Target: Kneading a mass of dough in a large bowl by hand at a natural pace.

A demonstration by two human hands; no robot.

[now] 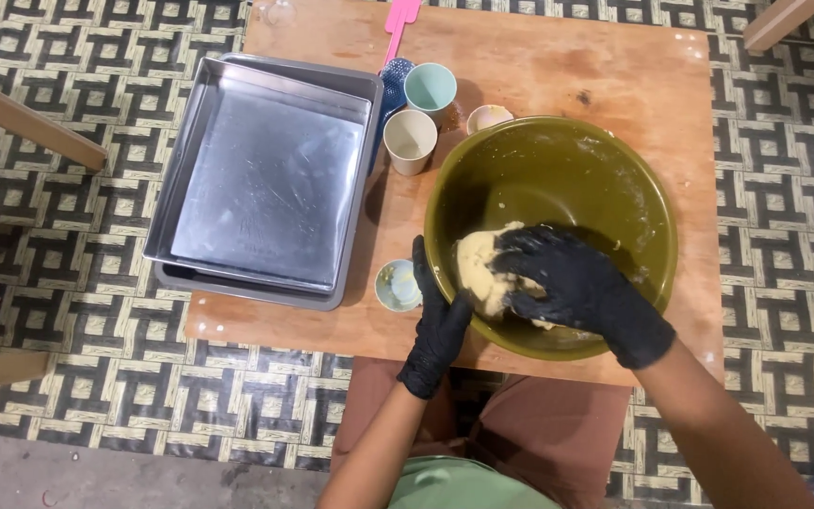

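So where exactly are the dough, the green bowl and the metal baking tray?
dough (pixel 476 269): head view, on the pale lump's left side, clear of the glove.
green bowl (pixel 558 165): head view, on the bare inner wall at the far side.
metal baking tray (pixel 270 184): head view, on its flat shiny bottom.

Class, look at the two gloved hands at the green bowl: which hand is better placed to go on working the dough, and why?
Probably the right hand: it lies on the dough inside the green bowl. The left hand grips the bowl's rim.
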